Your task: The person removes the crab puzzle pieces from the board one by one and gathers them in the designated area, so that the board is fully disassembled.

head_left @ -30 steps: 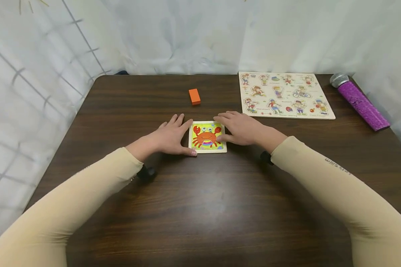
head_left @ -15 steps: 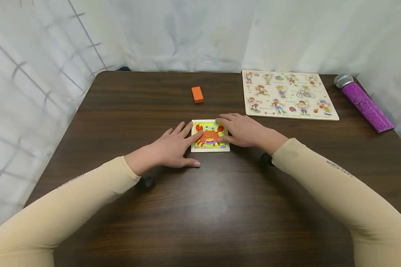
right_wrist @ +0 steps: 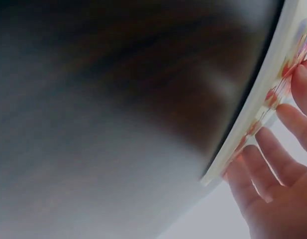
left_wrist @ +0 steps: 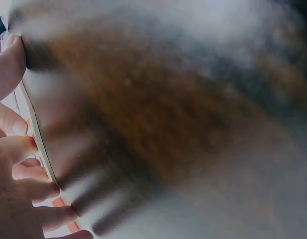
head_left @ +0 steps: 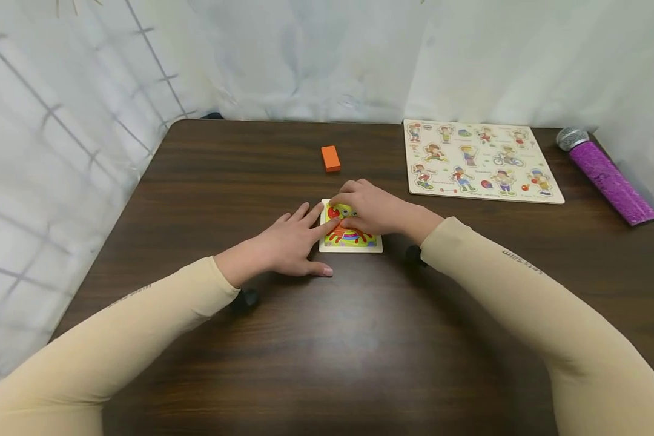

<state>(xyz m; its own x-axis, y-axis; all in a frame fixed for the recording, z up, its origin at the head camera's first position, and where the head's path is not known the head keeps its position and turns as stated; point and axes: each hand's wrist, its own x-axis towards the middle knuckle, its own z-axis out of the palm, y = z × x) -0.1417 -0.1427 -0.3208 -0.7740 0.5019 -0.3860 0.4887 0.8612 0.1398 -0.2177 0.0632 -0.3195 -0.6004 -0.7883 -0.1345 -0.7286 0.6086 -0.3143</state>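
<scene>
Slid inward since the earlier frame: right hand (head_left: 376, 209), from the three-o'clock edge of the crab puzzle (head_left: 354, 237) to over its twelve-o'clock side, fingers loosely spread, no pinch visible. Also spread wide: left hand (head_left: 290, 247) at nine o'clock, forefinger on the puzzle, thumb out at seven. Flat on the table (head_left: 349, 339), between both. Likely to skid or turn if pushed hard, with so slight a brace; could tilt if pressed near one edge.

Both sleeved arms (head_left: 496, 284) reach toward the far edge of the desk (head_left: 338, 363), left grip (head_left: 289, 247) splayed, right grip (head_left: 375, 208) loosely bent.
</scene>
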